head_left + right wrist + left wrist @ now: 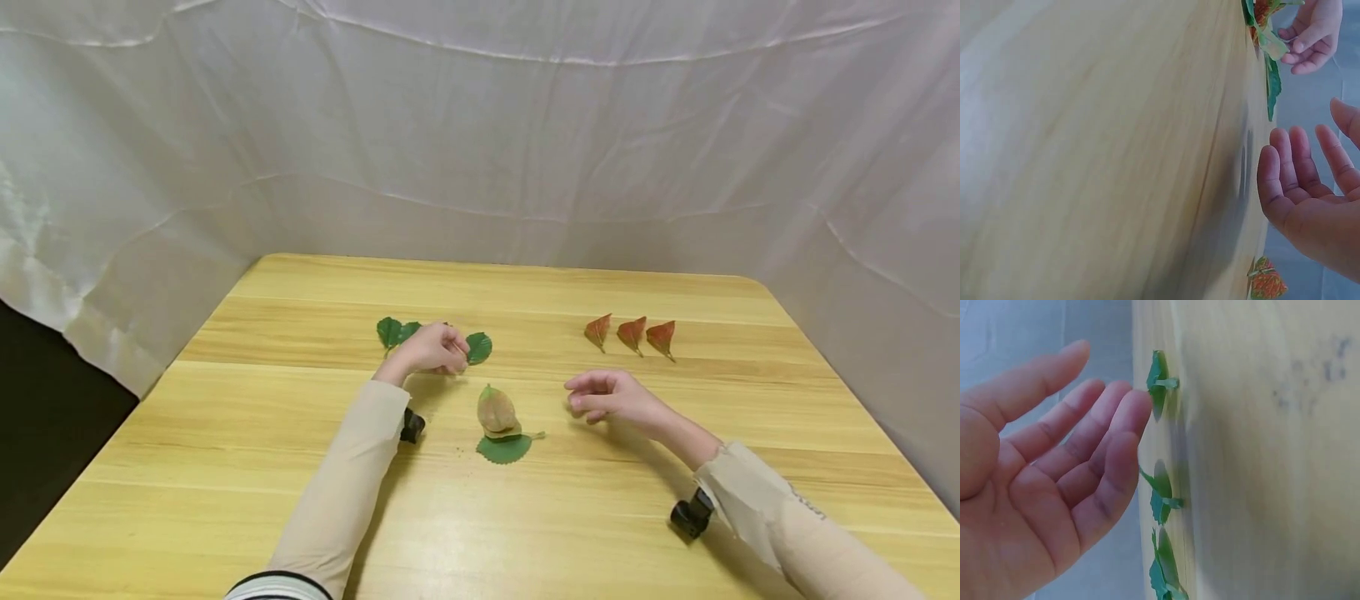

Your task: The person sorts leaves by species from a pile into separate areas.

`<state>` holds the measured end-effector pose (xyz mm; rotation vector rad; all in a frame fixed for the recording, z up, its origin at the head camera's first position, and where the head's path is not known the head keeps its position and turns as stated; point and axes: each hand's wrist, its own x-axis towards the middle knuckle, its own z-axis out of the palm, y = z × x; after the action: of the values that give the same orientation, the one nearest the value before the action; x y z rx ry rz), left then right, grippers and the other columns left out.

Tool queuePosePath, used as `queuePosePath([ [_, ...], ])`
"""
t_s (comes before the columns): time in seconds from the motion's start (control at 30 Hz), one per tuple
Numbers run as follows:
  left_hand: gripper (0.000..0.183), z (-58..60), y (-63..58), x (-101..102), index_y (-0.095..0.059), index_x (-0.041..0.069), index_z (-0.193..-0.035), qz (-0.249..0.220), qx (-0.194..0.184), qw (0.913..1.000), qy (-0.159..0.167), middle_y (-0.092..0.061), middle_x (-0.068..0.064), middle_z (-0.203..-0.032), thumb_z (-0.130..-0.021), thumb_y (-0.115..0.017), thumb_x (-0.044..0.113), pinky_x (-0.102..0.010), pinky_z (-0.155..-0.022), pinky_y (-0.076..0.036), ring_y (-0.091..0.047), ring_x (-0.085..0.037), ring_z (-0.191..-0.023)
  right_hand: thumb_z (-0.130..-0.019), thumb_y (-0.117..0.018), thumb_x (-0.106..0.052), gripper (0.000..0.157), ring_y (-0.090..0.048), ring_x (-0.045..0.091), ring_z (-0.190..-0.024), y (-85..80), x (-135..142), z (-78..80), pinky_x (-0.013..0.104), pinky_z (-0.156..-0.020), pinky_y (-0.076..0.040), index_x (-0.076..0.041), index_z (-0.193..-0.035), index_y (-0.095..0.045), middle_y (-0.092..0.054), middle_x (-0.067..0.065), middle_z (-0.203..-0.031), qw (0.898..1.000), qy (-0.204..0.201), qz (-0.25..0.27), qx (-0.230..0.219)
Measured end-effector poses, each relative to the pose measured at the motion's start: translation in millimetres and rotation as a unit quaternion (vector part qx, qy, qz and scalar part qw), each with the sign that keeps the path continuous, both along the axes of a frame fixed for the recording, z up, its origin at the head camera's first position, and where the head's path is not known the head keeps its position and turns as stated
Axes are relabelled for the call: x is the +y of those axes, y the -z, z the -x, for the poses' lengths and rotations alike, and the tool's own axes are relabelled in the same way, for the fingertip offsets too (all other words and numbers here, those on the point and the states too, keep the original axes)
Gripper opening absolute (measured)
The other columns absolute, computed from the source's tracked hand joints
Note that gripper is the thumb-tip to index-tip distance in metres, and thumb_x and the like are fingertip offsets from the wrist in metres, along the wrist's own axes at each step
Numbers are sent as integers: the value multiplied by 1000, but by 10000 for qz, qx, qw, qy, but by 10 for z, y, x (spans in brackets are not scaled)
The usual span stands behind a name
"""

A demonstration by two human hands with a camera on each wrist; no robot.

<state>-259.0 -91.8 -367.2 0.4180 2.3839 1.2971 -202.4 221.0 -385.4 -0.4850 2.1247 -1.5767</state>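
Note:
My left hand (pixel 433 348) hovers over a row of green leaves with toothed edges; its fingers are loosely bent and hold nothing in the left wrist view. One green leaf (pixel 478 347) lies just right of the fingertips, while another green leaf (pixel 388 332) shows at the row's left end. Part of the row is hidden behind the hand. Nearer to me is a small pile, with a brownish leaf (pixel 496 409) overlapping a green leaf (pixel 504 450). To the right of this pile, my right hand (pixel 617 398) is held above the table, fingers relaxed around nothing.
Three reddish leaves, among them a middle one (pixel 632 334), lie in a row at the back right of the wooden table (pixel 187 467). White cloth (pixel 525 133) hangs behind the table and along its sides. Dark crumbs lie left of the pile.

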Motion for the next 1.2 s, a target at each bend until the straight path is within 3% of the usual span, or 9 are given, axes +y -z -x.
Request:
queuePosePath([
  [0.2,23,-43,16,-41,-56,-9,-101,-25,-94,9991,409,-63,-9,-80,-80,-62,0,-33,-59,-48,-60,-30,-69,-85,-60,-8,42,-57,27,-88,3,-63,-8,41,-74,-48,15,-117,-45,-54,26,-104,9999,-98,-59,94],
  [0.5,22,-110,46,7,-57,-8,-100,50,-161,9970,761,-63,-8,-80,-82,-63,3,-31,-59,-48,-60,-24,-67,-85,-60,-6,40,-57,29,-87,-27,-145,-31,41,-73,-48,15,-116,-46,-54,26,-101,9997,-202,-21,137],
  [0.67,14,-160,28,39,-58,-5,-91,144,-206,9953,937,-62,-7,-75,-80,-65,2,-29,-56,-47,-59,-23,-61,-84,-60,-4,39,-57,31,-86,-5,-163,-33,42,-73,-49,15,-115,-46,-54,28,-100,9994,-304,9,178],
  [0.9,9,-263,-20,14,-61,-2,-87,144,-45,9921,1249,-62,-6,-74,-80,-64,1,-33,-59,-49,-59,-27,-64,-83,-62,-12,42,-58,28,-85,12,-198,-26,41,-70,-50,13,-115,-48,-56,25,-99,9976,-556,108,390],
  [1.03,9,-334,-46,0,-64,-3,-87,8,61,9868,1617,-62,-5,-76,-79,-64,0,-38,-64,-50,-59,-21,-66,-83,-62,-13,40,-59,23,-83,10,-222,-19,38,-69,-50,10,-114,-51,-59,19,-97,9955,-758,313,481],
  [1.2,10,-401,-38,1,-66,-6,-86,-59,155,9818,1890,-63,-4,-74,-78,-64,-2,-41,-63,-50,-58,-18,-63,-83,-62,-11,40,-58,26,-85,3,-270,-10,38,-70,-50,12,-114,-50,-57,23,-99,9978,-582,95,302],
])
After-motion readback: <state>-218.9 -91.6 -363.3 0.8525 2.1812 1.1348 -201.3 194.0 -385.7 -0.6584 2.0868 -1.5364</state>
